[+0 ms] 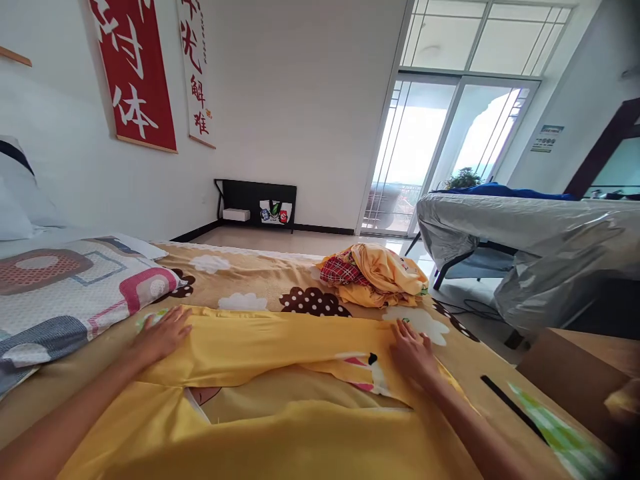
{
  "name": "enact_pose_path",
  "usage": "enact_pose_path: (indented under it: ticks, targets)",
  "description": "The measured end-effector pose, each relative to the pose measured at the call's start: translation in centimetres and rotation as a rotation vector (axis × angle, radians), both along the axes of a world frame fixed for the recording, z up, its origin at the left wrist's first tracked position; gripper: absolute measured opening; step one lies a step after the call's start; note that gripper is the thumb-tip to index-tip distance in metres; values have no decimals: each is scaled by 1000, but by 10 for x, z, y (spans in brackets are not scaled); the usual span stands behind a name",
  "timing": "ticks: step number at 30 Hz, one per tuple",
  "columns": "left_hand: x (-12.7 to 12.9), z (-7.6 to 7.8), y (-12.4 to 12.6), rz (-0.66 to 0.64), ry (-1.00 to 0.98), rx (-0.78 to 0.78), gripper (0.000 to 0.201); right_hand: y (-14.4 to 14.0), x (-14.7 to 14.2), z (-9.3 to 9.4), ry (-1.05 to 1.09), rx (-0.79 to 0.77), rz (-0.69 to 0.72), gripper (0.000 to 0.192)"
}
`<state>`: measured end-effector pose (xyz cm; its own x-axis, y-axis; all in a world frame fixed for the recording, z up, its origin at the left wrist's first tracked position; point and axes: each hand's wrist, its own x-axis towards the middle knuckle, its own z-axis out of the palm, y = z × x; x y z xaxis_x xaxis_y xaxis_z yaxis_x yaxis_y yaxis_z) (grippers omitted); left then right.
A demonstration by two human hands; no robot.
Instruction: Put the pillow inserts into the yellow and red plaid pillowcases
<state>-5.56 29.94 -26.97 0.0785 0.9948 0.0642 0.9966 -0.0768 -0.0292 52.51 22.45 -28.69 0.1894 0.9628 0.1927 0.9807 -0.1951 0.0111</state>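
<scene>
Two bare hands of ours lie palm down on a glossy, bright yellow cloth printed with a white and pink animal figure [280, 340], which spreads across the lower centre of the frame. Our left hand [163, 335], left of centre, rests at the far left corner of the cloth, its fingers stretched out flat. Our right hand [414, 352], right of centre, lies on the cloth's right end, its fingers extended and a little apart, just beside the printed figure. Between our forearms we see a long gap in the cloth, with a duller yellow-brown surface showing through it.

Beneath everything we have a bed with a tan sheet of white and dark brown dotted cloud shapes [243, 301]. Near the centre of the frame, beyond our right hand, sits a crumpled heap of orange-yellow fabric with red plaid [377, 275]. At the left edge we see a white quilt patterned in grey, brown and pink [100, 290]. At the lower right lie a thin black strip [515, 409] and a green-and-white checked cloth [563, 430], near a brown cardboard box [575, 373]. In the centre background, a low black stand [235, 193] holds a small white box [236, 215] and a printed white bag [275, 212].
</scene>
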Motion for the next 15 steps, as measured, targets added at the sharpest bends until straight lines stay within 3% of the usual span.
enact_pose_path:
  ticks: [2, 5, 7, 8, 10, 12, 15]
  targets:
    - [51, 8, -23, -223, -8, 47, 54, -12, -51, 13, 9, 70, 162, 40]
    - [132, 13, -56, -805, -6, 234, 39, -40, -130, 29, 97, -9, 620, 32]
    - [172, 11, -68, -1136, 52, 331, 26, -59, -170, 29, 135, -5, 851, 22]
    - [185, 9, -69, -1236, 88, 349, 22, -67, -184, 25, 160, 31, 897, 17]
    - [198, 5, -64, -1292, 149, 335, 21, -77, -199, 9, 235, 109, 871, 14]
    - [199, 2, -50, -1211, 168, 295, 24, -82, -203, -14, 314, 122, 819, 15]
    - [191, -1, -28, -1091, 151, 197, 33, -80, -199, -51, 319, 20, 972, 19]
